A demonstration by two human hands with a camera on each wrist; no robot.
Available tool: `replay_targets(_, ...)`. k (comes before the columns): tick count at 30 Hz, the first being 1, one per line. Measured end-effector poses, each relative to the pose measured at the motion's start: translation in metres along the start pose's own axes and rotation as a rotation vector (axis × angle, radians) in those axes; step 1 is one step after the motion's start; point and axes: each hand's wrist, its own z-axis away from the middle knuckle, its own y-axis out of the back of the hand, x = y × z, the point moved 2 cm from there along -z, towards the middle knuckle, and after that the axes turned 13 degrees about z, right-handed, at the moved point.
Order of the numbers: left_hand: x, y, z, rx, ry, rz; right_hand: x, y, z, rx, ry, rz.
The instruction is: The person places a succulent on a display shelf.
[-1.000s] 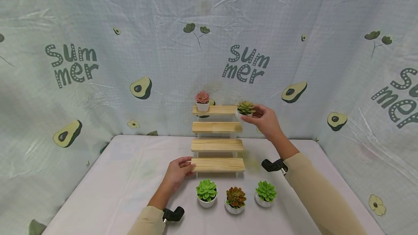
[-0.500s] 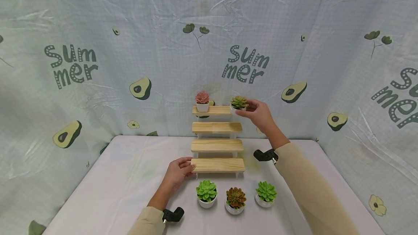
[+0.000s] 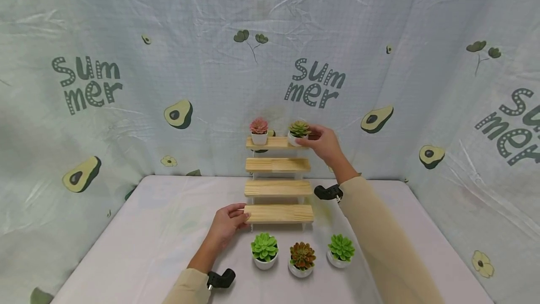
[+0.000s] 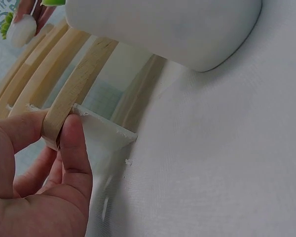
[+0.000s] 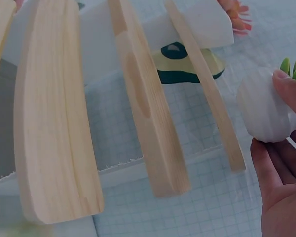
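Observation:
My right hand (image 3: pixel 326 144) grips a white pot (image 5: pixel 266 106) holding a dark green succulent (image 3: pixel 300 128), upright at the right end of the wooden top shelf (image 3: pixel 276 143). Whether the pot touches the board I cannot tell. A pink succulent (image 3: pixel 259 126) in a white pot stands on that shelf's left end. Low down, my left hand (image 3: pixel 226 225) pinches the left end of the bottom shelf (image 4: pixel 81 79) of the stepped stand, thumb and fingers on either side of the board.
In front of the stand, on the white-covered table (image 3: pixel 168 247), are a bright green succulent (image 3: pixel 264 247), a reddish-brown succulent (image 3: pixel 302 256) and another green succulent (image 3: pixel 341 247), all in white pots. An avocado-print curtain (image 3: pixel 211 83) hangs close behind.
My right hand has carried the dark green succulent leftward from beyond the top shelf's right end to over that end. My left hand keeps its hold on the bottom shelf.

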Motion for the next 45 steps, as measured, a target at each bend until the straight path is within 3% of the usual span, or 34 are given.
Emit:
replay_targets(22, -0.001, 0.000, -0.001, 0.018, 0.003, -0.004, 0.003, -0.010, -0.015, 0.011, -0.025, -0.026)
replay_targets(32, -0.002, 0.000, -0.002, 0.027, 0.012, 0.005, 0.003, -0.012, -0.017, -0.027, -0.024, -0.026)
replay_targets(38, -0.002, 0.000, -0.002, 0.030, 0.018, 0.005, 0.005, -0.015, -0.013, -0.010, -0.002, -0.048)
replay_targets(45, -0.001, 0.000, -0.001, 0.030, 0.013, 0.013, 0.014, -0.014, 0.006, 0.074, 0.004, -0.139)
